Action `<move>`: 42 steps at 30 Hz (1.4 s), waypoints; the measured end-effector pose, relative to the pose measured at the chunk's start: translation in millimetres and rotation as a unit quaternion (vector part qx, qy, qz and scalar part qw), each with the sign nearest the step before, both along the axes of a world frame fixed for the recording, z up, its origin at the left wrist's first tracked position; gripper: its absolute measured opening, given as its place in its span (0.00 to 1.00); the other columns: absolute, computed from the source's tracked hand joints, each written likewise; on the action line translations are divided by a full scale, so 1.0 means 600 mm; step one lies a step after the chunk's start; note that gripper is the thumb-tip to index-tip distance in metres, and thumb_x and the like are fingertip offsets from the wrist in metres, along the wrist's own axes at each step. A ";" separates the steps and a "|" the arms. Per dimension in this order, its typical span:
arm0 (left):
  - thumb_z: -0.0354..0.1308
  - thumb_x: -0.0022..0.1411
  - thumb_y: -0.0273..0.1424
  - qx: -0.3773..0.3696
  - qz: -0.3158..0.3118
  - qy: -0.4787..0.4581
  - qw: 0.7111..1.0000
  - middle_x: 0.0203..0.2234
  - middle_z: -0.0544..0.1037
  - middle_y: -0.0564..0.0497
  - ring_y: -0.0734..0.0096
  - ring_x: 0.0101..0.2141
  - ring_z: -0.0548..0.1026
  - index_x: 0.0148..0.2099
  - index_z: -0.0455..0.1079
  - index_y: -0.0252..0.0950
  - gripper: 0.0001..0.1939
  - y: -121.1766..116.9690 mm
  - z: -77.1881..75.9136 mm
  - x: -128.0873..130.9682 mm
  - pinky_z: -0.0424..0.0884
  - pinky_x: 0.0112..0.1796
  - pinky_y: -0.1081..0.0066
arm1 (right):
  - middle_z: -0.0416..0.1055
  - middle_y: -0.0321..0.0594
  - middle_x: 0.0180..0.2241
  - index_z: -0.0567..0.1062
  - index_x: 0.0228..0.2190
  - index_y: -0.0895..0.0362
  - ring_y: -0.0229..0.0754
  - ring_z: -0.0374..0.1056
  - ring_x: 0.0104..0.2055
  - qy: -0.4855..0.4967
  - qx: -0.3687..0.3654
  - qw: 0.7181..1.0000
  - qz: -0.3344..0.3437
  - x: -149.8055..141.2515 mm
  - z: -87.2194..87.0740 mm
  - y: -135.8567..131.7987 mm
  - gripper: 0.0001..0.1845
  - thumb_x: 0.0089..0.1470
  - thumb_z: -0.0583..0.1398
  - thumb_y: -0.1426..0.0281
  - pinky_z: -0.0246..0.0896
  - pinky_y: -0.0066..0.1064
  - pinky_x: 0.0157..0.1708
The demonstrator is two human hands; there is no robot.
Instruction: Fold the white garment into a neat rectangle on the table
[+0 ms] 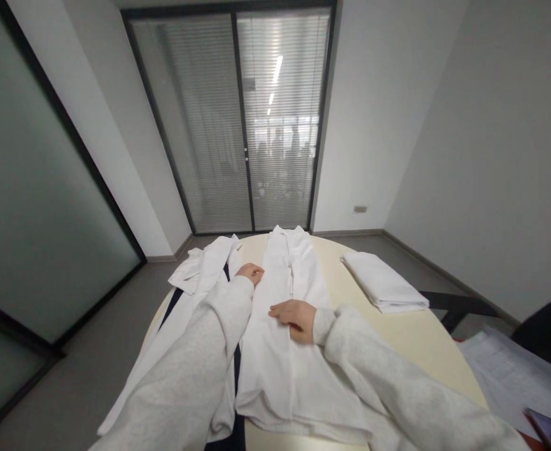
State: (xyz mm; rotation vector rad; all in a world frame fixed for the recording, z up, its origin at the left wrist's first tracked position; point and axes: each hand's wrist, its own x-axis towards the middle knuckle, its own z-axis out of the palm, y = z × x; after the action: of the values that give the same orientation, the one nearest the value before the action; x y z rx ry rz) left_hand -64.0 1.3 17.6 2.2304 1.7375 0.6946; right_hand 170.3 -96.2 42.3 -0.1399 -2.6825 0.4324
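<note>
— Where is there open room?
— Bare table (411,341) lies between the trousers (284,351) and the folded stack (382,282).
— And on the left?
— Crowded — another white garment (200,275) lies just beside the trousers; papers (510,376) crowd the right edge.

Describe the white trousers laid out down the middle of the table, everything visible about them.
The white trousers look like plain woven cloth, laid flat lengthwise on the round cream table, legs side by side pointing toward the glass door. The left hand touches their left edge; the right hand rests flat on them, fingers spread. Light creases show near the waist end.
</note>
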 end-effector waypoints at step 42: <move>0.47 0.54 0.22 -0.040 -0.165 0.060 0.984 0.55 0.61 0.54 0.68 0.58 0.53 0.53 0.63 0.46 0.25 -0.021 -0.018 0.023 0.48 0.55 0.55 | 0.42 0.59 0.59 0.51 0.57 0.68 0.54 0.35 0.62 -0.094 0.034 0.903 -0.418 0.033 -0.031 0.068 0.41 0.52 0.46 0.50 0.30 0.53 0.56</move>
State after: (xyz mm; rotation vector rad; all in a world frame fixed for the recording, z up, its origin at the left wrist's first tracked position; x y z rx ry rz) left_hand -50.2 -11.3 6.5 2.4639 1.3627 0.4170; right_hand 189.8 -55.1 23.7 -1.2982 -2.4927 0.0452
